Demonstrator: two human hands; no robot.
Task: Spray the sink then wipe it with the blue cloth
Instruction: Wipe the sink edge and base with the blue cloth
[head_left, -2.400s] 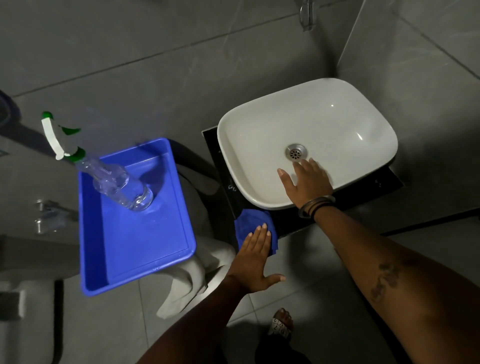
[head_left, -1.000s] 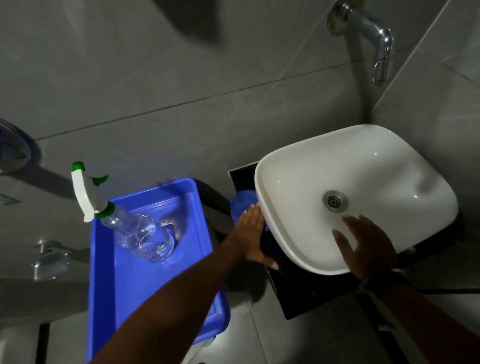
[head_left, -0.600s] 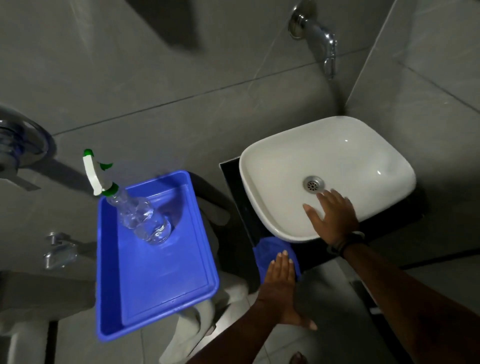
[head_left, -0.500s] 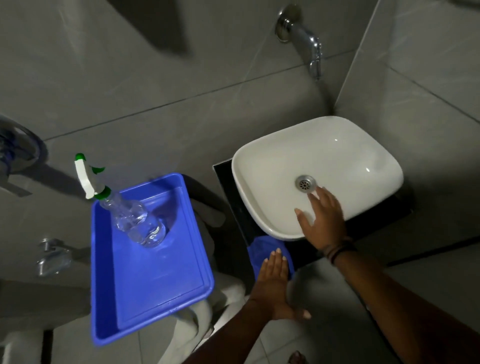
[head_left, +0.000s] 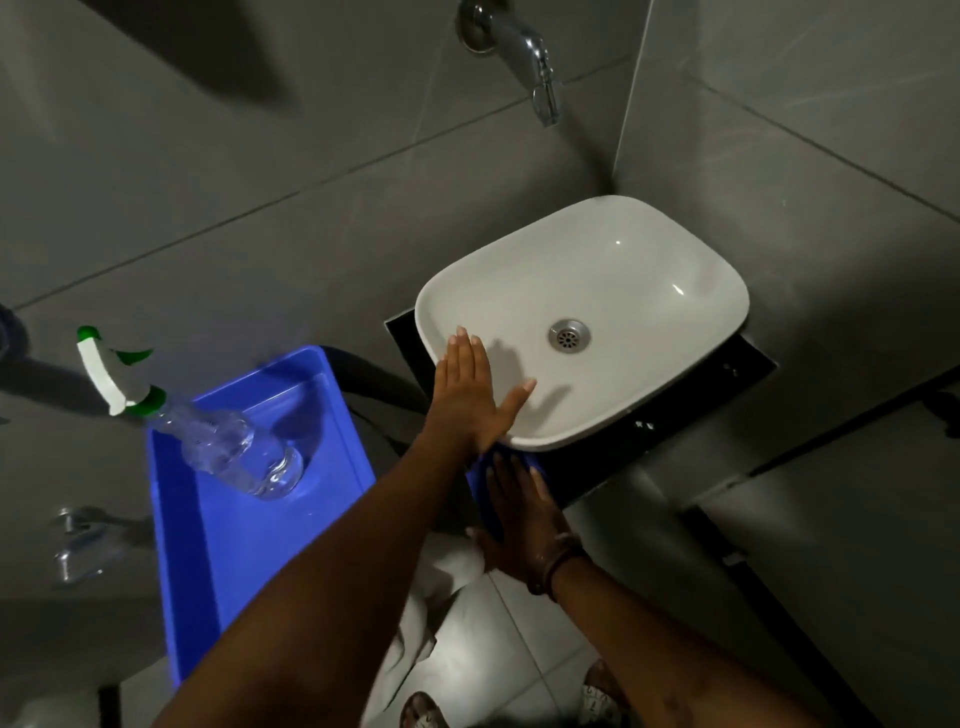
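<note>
Hands swapped: left hand (head_left: 470, 395), flat and spread, now over the sink (head_left: 623, 291) rim; right hand (head_left: 519, 512), fingers extended, lies over the blue cloth (head_left: 475, 480), seemingly pressing it. Spray bottle (head_left: 218, 441) sits untouched in blue tray (head_left: 208, 545); spraying likely pending.

The hands are being swapped: the left hand (head_left: 467, 395) is now being laid flat over the sink's (head_left: 649, 270) near-left rim, while the cloth (head_left: 480, 480) is being covered by the right hand (head_left: 519, 525).
</note>
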